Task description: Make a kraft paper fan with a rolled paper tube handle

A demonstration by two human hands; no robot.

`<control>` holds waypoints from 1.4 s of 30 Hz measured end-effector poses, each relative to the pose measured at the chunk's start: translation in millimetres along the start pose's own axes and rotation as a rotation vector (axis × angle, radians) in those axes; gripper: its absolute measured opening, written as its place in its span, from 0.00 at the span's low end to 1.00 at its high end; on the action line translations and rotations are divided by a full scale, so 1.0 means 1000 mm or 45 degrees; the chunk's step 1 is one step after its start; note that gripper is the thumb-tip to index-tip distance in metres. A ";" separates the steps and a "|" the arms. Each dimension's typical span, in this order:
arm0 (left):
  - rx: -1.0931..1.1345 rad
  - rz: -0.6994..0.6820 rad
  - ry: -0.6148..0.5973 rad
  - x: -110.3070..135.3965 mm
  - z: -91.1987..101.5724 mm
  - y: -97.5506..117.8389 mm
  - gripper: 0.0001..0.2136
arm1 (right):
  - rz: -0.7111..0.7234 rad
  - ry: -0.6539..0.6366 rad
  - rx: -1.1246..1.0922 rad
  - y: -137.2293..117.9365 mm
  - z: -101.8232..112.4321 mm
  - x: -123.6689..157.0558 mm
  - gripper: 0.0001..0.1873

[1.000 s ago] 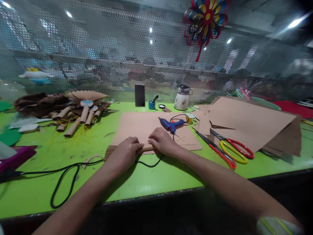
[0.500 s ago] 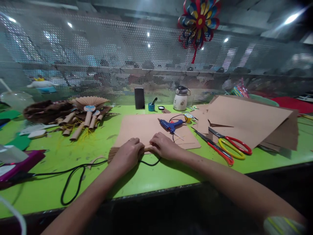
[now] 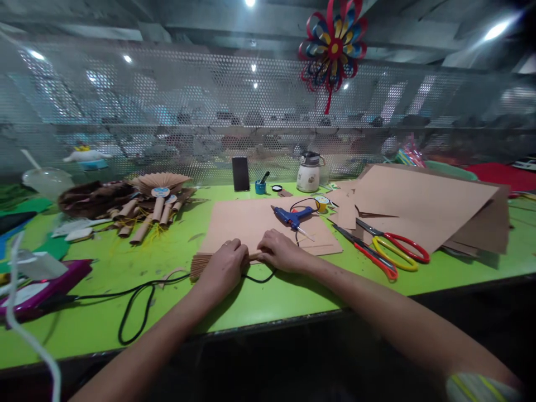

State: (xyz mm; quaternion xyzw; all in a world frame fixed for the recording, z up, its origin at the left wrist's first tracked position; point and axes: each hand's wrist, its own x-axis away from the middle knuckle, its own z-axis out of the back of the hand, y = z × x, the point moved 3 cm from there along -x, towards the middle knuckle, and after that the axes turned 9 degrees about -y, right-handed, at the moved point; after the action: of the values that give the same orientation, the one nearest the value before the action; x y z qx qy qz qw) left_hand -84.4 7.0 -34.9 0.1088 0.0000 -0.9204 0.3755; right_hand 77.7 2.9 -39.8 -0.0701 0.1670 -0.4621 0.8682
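We hold the pleated brown paper (image 3: 201, 264) at the near edge of the brown sheet (image 3: 247, 220) on the green bench (image 3: 259, 301) — our left hand (image 3: 224, 267) has its fingers curled over it, our right hand (image 3: 280, 251) pinches its right end — the glue gun (image 3: 293, 215) lies just beyond

Backdrop as I read it on my feed. Bright green worktable (image 3: 268, 304) spans full width, with dark front edge (image 3: 293, 332) nearest me. Behind table, perforated metal screen (image 3: 167, 111) runs across whole view; blurred room shows through holes. Above, grey ceiling with ceiling lamp (image 3: 496, 30) glaring top right, smaller spots glinting on screen. Paper pinwheel (image 3: 333, 50), red, blue and yellow, hangs upper centre.
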 end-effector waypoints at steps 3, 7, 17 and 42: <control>0.180 -0.007 0.005 -0.002 0.001 -0.002 0.07 | -0.002 -0.033 -0.017 0.000 0.001 -0.001 0.08; 0.337 0.065 -0.053 -0.005 0.004 -0.005 0.07 | 0.025 -0.055 -0.023 0.001 0.002 -0.003 0.09; 0.347 0.147 -0.088 -0.007 0.009 -0.005 0.10 | 0.044 -0.045 -0.033 0.001 0.003 -0.001 0.10; 0.370 0.135 -0.118 -0.008 0.007 -0.008 0.13 | -0.010 -0.116 -0.180 0.007 0.009 -0.006 0.10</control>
State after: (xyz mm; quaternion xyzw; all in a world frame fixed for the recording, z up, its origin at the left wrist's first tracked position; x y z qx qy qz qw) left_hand -85.8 18.1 -26.6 0.1194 -0.1563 -0.8935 0.4036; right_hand 83.5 11.5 -32.5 -0.1527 0.1591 -0.4488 0.8660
